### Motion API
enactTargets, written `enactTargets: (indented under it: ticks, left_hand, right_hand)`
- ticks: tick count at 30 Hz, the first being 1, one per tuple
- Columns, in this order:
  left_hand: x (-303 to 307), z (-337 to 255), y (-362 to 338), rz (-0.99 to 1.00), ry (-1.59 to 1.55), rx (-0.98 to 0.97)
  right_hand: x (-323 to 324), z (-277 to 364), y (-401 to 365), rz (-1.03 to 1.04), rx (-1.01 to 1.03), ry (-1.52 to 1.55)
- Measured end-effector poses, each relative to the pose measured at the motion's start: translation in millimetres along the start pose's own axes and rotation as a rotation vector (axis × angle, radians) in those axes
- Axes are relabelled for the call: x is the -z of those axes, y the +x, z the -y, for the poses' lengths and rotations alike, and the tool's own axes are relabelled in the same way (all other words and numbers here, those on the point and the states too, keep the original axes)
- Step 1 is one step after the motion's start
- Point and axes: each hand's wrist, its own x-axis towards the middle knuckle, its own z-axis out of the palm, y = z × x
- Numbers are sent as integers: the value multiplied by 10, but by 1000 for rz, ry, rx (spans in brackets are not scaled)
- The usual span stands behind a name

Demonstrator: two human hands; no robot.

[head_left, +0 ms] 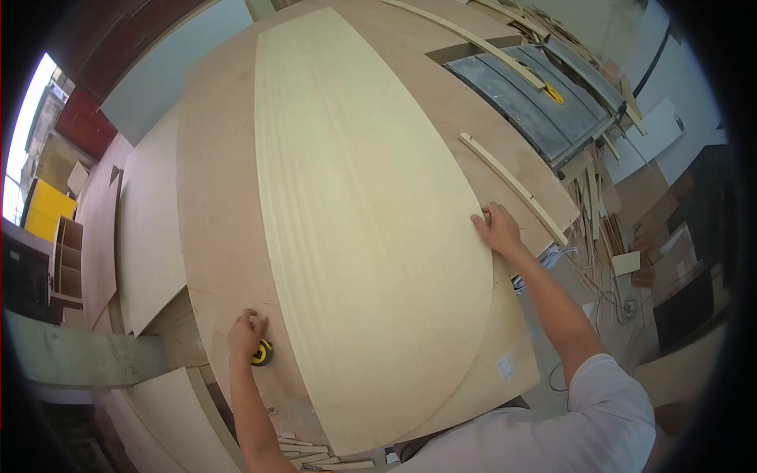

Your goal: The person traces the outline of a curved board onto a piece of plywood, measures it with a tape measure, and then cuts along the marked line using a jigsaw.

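A long pale plywood sheet (355,205) lies lengthwise in front of me on a larger reddish-brown board (221,197). At its right edge is my right hand (497,229), with fingers bent and closed over the edge. My left hand (247,334) is over the brown board, left of the pale sheet. Its fingers are curled together, and I cannot tell what is between them. A yellow and black tape measure (262,352) sits right beside the left palm, partly covered by it.
A thin wooden strip (512,188) lies on the brown board at right. Beyond is a grey metal saw table (536,94) with a long strip (481,43) across it. Wood offcuts (595,197) litter the right side. Large panels (150,221) stand at left.
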Motion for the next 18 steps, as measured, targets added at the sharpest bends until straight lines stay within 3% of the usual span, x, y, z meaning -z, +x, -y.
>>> enactTargets:
  ticks: [2,5,8,11,14,16,18]
  left_hand:
    - [-66,-88,265,-104,372,-155]
    - [-252,-463,869,-246,-33,-187]
    - [-333,-1183,1411,-117,-304,116]
    - [-343,-1352,1819,-143,-343,324]
    - [-237,-1345,2080,-132,-495,427]
    - [-387,-1016,2325,-211,-560,371]
    - [-496,-1111,2514,-300,-594,354]
  right_hand:
    - [-71,15,419,13,11,57]
    - [-204,60,1014,38,26,119]
    - [-376,108,1479,68,10,238]
    - [-479,146,1807,70,23,294]
    - [-597,138,1892,35,18,346]
    - [-613,118,1871,22,23,387]
    - [-646,103,1850,-29,9,470]
